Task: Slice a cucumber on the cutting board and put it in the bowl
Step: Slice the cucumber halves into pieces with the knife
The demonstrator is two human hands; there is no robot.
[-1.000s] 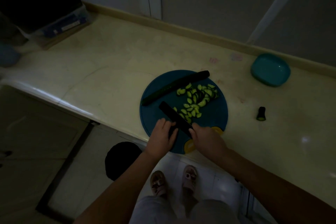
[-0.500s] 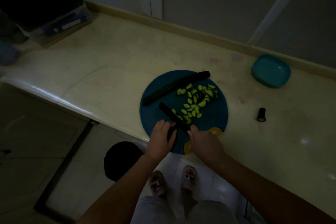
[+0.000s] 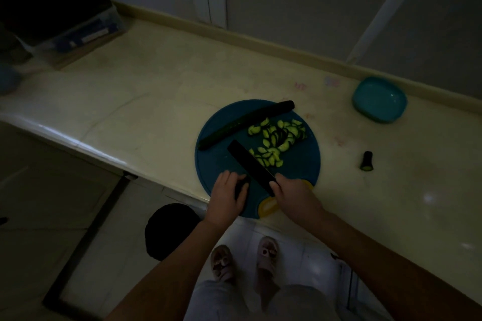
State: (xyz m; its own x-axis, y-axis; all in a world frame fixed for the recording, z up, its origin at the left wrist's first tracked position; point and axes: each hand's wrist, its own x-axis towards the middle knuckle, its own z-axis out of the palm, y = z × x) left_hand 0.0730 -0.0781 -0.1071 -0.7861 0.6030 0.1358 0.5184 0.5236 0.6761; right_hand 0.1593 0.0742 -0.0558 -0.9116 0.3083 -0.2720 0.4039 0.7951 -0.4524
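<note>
A round blue cutting board (image 3: pixel 300 164) lies at the counter's front edge. A long dark cucumber half (image 3: pixel 245 124) lies across its far left side. Several pale green slices (image 3: pixel 276 141) are heaped in the board's middle. My right hand (image 3: pixel 292 194) grips a knife (image 3: pixel 250 164) with a dark blade that points up and left over the board. My left hand (image 3: pixel 228 197) holds down a short dark cucumber piece (image 3: pixel 241 186) just left of the blade. A teal bowl (image 3: pixel 379 99) sits at the far right, near the wall.
A cut cucumber end (image 3: pixel 366 161) stands on the cream counter (image 3: pixel 130 112) right of the board. A box (image 3: pixel 86 31) sits at the far left. A black round object (image 3: pixel 169 229) is on the floor below the counter edge, left of my feet.
The knife blade has shifted slightly up and away from my left hand. My left hand has curled more over the short cucumber piece. The slices and long cucumber half have not moved.
</note>
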